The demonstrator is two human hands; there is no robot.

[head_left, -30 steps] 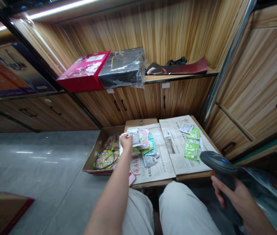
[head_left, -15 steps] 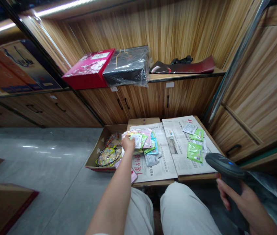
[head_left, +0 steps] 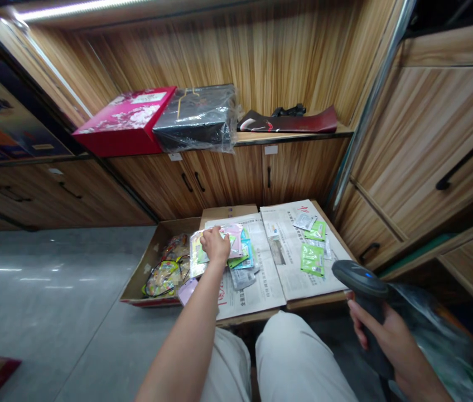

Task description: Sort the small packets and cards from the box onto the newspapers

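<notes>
My left hand [head_left: 216, 245] reaches over a heap of small flat packets, its fingers curled on a packet [head_left: 202, 255] that the hand partly covers. Pink [head_left: 233, 231], blue [head_left: 246, 254] and green packets overlap just right of the fingers. A silvery clear packet [head_left: 242, 278] lies in front of them on the newspaper [head_left: 264, 296]. At the right, my right hand [head_left: 391, 335] is wrapped round the handle of a black barcode scanner [head_left: 362, 279] with a small blue light. Its head is near the green packets [head_left: 312, 259] on the right newspaper sheet.
An open cardboard box [head_left: 138, 273] at the left holds plastic-wrapped things and a black cord. A lilac packet [head_left: 187, 291] lies by its edge. Behind stand wooden cabinets [head_left: 228, 176], with a pink box [head_left: 125, 123] and a plastic-wrapped black box [head_left: 197, 114] on the shelf.
The view has swung right, so the scene sits further left. My left hand has moved slightly rightward over the packet heap. The scanner stays in my right hand.
</notes>
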